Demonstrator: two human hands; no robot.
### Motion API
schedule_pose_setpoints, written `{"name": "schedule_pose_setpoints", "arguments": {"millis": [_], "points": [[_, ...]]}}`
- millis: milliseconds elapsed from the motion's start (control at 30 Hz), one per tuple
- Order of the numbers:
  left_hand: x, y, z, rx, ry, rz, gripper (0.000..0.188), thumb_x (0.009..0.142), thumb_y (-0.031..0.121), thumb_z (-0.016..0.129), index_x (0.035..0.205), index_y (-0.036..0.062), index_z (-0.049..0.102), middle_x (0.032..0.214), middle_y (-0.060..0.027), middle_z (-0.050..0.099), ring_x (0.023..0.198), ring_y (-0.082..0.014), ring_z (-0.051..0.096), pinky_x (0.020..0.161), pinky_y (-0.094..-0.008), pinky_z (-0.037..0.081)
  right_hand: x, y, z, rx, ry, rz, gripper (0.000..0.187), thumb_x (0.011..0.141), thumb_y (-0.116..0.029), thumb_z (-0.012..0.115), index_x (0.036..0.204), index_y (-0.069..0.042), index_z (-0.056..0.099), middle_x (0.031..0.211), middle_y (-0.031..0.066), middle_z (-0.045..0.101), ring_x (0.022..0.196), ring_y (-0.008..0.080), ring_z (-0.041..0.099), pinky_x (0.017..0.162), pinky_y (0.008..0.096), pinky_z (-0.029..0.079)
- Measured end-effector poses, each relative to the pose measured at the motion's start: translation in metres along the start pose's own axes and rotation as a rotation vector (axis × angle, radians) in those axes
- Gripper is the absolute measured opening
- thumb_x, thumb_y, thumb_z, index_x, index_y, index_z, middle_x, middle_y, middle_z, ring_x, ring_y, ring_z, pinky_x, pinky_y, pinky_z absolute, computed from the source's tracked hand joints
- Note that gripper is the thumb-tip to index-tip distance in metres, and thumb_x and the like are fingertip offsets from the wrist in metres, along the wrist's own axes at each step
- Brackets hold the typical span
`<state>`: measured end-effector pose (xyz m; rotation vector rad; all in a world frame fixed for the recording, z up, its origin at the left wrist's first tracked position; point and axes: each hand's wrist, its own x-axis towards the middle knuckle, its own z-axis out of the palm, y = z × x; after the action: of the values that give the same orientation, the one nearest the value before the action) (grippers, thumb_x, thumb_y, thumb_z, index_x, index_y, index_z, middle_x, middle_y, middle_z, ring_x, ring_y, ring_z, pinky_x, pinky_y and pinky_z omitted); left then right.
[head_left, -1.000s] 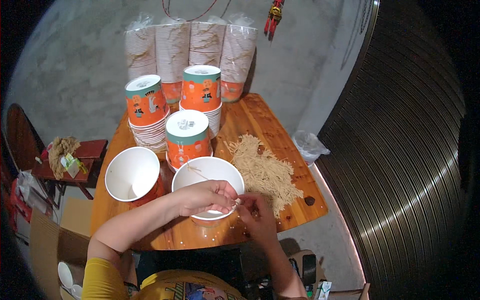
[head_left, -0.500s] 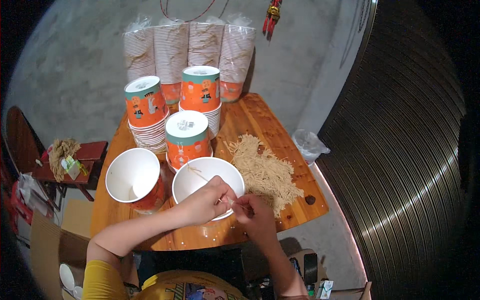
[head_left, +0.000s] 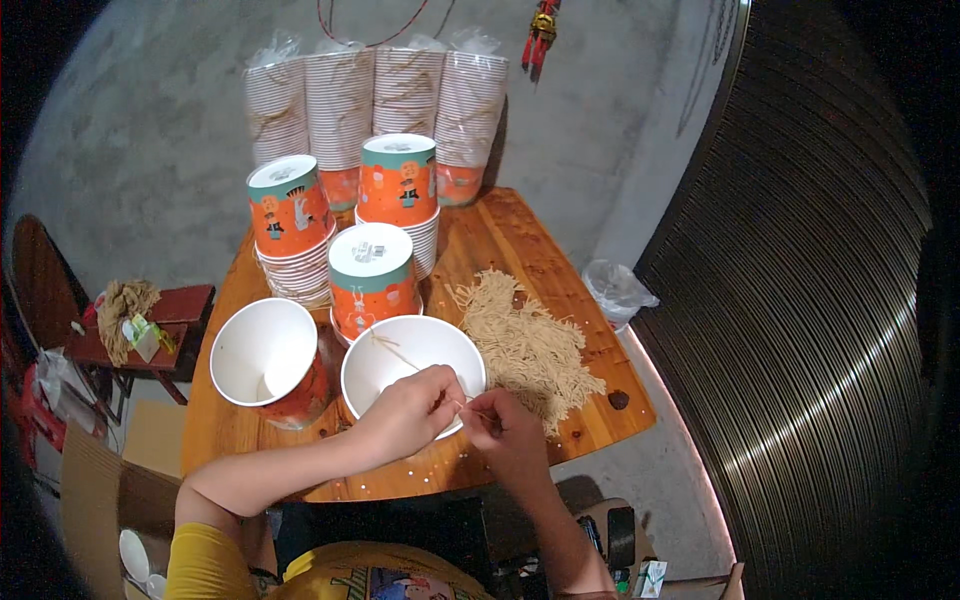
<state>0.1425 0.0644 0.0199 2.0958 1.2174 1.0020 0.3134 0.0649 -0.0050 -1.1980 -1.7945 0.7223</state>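
A white-lined paper bucket [head_left: 372,375] stands upright at the table's near edge, its mouth facing up. A thin beige string [head_left: 395,352] trails over its inside from the far rim toward my fingers. Above the bucket's near right rim, my left hand [head_left: 415,405] pinches the string. Close beside it, my right hand [head_left: 505,430] is closed with its fingertips on the string too. What lies between the fingertips is tiny and partly hidden. A heap of beige strings [head_left: 530,350] lies just beyond my right hand.
Another open bucket [head_left: 262,350] stands at the left. Upside-down orange buckets [head_left: 370,275] are stacked behind. Tall bagged stacks [head_left: 405,110] line the wall. White specks dot the wooden table [head_left: 600,440]. A red bench [head_left: 185,305] holds a cloth-like beige bundle [head_left: 125,315].
My two hands have shifted slightly and their fingertips have moved a little apart, still on the string. The buckets and the heap have not moved.
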Motion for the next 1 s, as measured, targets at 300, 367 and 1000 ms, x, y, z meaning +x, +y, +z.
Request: {"name": "schedule_pose_setpoints", "arguments": {"millis": [300, 367, 1000], "points": [[0.006, -0.002, -0.002, -0.299, -0.055, -0.125, 0.012, 0.085, 0.001, 0.058, 0.092, 0.0031, 0.048, 0.078, -0.0003, 0.051, 0.072, -0.0081, 0.047, 0.068, -0.0234, 0.043, -0.003, 0.005, 0.003, 0.024, 0.075, -0.102, 0.014, 0.082, -0.012, 0.068, 0.087, -0.004, 0.059, 0.069, 0.0009, 0.059, 0.061, 0.0067, 0.052, 0.057, 0.0233, 0.044], [0.007, 0.001, -0.004, -0.311, -0.08, -0.141, 0.015, 0.085, 0.001, 0.058, 0.094, 0.0029, 0.047, 0.081, -0.0006, 0.051, 0.074, -0.008, 0.047, 0.071, -0.0228, 0.043, -0.004, 0.009, 0.004, 0.089, 0.102, -0.033, 0.012, 0.083, -0.012, 0.065, 0.089, -0.003, 0.06, 0.07, 0.0015, 0.059, 0.063, 0.0072, 0.053, 0.059, 0.0242, 0.044], [0.01, -0.001, -0.003, -0.363, -0.153, -0.192, 0.026, 0.088, 0.004, 0.06, 0.105, 0.0018, 0.04, 0.085, -0.0027, 0.052, 0.08, -0.0098, 0.052, 0.074, -0.0232, 0.044, 0.0, 0.012, -0.005, -0.533, 0.056, -0.375, 0.016, 0.074, -0.008, 0.07, 0.089, -0.009, 0.065, 0.08, 0.0091, 0.062, 0.068, 0.0282, 0.061, 0.06, 0.0362, 0.049]]}}
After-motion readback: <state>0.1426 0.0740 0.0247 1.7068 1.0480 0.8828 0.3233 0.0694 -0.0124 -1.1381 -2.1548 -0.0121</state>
